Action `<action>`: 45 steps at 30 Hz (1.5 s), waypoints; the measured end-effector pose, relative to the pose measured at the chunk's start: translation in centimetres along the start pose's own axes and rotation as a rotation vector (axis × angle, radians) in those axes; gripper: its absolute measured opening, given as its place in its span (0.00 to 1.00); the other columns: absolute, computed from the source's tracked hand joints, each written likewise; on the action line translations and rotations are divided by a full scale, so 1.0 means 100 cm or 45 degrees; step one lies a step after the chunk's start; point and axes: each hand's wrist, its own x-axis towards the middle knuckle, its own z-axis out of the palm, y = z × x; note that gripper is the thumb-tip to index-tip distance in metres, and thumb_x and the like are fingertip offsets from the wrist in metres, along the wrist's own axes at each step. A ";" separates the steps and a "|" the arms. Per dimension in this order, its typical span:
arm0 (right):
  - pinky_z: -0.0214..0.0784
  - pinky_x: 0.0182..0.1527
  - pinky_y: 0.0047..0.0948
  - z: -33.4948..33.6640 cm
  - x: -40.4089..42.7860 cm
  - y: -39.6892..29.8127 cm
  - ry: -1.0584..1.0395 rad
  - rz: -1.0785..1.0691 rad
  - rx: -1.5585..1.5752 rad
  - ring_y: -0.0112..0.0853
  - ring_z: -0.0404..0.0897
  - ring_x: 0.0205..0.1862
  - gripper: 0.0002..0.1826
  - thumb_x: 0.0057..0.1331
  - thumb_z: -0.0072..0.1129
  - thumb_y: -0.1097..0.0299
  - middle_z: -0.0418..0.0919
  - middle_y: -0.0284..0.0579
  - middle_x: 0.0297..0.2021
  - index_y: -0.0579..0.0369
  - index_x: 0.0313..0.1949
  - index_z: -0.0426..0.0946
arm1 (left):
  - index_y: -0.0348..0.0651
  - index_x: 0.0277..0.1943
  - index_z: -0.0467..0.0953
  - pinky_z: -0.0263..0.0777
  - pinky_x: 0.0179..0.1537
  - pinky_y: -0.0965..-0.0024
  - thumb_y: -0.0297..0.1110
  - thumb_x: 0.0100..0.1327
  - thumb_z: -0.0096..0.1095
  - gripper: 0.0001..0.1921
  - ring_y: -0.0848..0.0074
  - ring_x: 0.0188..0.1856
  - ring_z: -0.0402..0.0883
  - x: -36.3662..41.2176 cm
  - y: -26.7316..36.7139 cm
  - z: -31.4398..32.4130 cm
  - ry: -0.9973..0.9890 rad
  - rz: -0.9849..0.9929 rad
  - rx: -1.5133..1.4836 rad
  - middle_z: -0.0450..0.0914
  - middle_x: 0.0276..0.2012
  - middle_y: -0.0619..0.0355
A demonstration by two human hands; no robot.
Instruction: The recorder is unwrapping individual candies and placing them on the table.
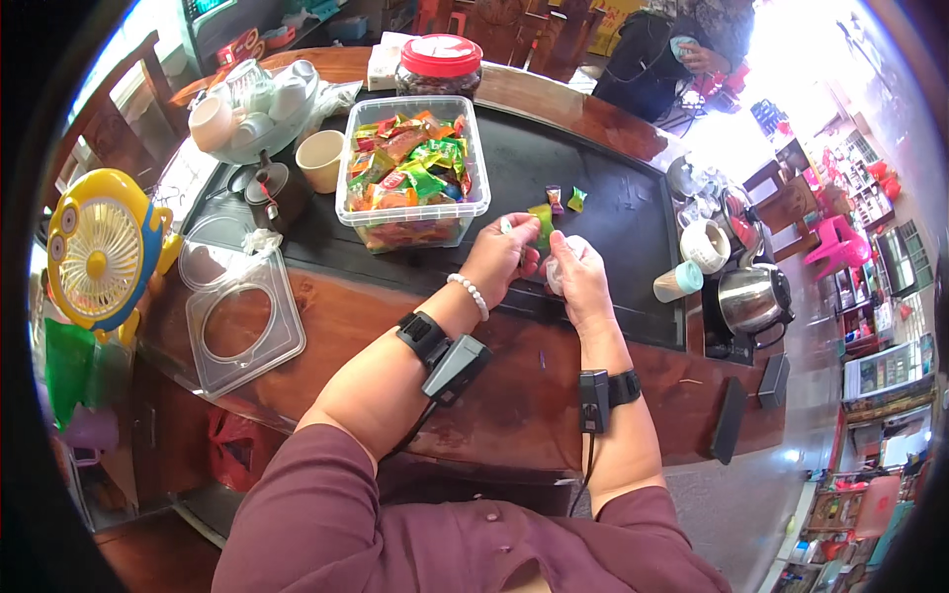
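Note:
My left hand (508,248), with a white bead bracelet (468,295) at its wrist, pinches a small green candy wrapper (543,222). A small whitish piece (506,224) shows at its fingers. My right hand (582,278) meets the wrapper's lower end with the thumb, and a whitish, translucent piece (554,276) lies against its fingers. What is inside the wrapper is hidden. Beyond the hands, a purple-wrapped candy (554,199) and a green-wrapped candy (577,199) lie on the black tray (623,222). To the left stands a clear plastic tub (415,215) full of wrapped candies.
A red-lidded jar (441,63), a cream mug (321,161), a dark teapot (270,194) and a bowl of cups (252,144) stand behind and left. A clear lid (245,326) lies near a yellow fan (104,252). At right are a steel kettle (752,296) and a toothpick holder (677,282).

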 end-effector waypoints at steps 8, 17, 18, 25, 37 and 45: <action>0.65 0.44 0.32 -0.003 0.002 -0.017 -0.155 -0.101 0.845 0.34 0.73 0.44 0.18 0.69 0.42 0.62 0.74 0.47 0.45 0.61 0.52 0.67 | 0.49 0.42 0.73 0.67 0.27 0.79 0.36 0.63 0.59 0.07 0.85 0.27 0.72 -0.002 0.003 0.002 0.096 -0.033 0.121 0.73 0.29 0.68; 0.60 0.58 0.28 0.011 -0.008 -0.019 -0.210 -0.695 -0.227 0.30 0.70 0.56 0.17 0.68 0.47 0.72 0.71 0.45 0.55 0.64 0.54 0.70 | 0.47 0.41 0.73 0.64 0.26 0.82 0.36 0.63 0.59 0.06 0.87 0.25 0.70 -0.001 -0.001 -0.002 -0.131 0.041 0.214 0.71 0.25 0.69; 0.63 0.56 0.26 0.009 -0.009 -0.021 -0.213 -0.552 -0.152 0.29 0.72 0.53 0.17 0.66 0.50 0.74 0.72 0.44 0.53 0.63 0.54 0.71 | 0.47 0.41 0.73 0.64 0.26 0.82 0.36 0.63 0.59 0.06 0.86 0.25 0.69 0.000 0.000 -0.004 -0.214 0.019 0.200 0.73 0.26 0.68; 0.73 0.37 0.26 -0.016 0.003 -0.015 0.141 -0.172 0.572 0.30 0.79 0.39 0.09 0.66 0.53 0.72 0.77 0.44 0.38 0.62 0.43 0.73 | 0.46 0.42 0.74 0.64 0.27 0.81 0.36 0.64 0.58 0.07 0.87 0.25 0.69 -0.005 -0.001 0.004 -0.420 -0.045 0.187 0.77 0.31 0.65; 0.69 0.36 0.18 -0.002 -0.003 -0.017 0.070 -0.334 0.154 0.23 0.78 0.35 0.09 0.64 0.55 0.75 0.79 0.40 0.34 0.62 0.43 0.74 | 0.40 0.40 0.76 0.65 0.25 0.82 0.36 0.63 0.58 0.09 0.87 0.21 0.68 -0.001 -0.007 0.006 -0.149 0.253 0.708 0.74 0.24 0.66; 0.73 0.44 0.31 -0.010 -0.007 -0.023 -0.479 -0.132 0.806 0.33 0.77 0.44 0.10 0.64 0.53 0.76 0.75 0.52 0.47 0.61 0.45 0.74 | 0.41 0.43 0.72 0.70 0.30 0.77 0.34 0.67 0.52 0.08 0.82 0.29 0.73 0.004 0.002 -0.009 -0.588 -0.285 -0.403 0.76 0.32 0.63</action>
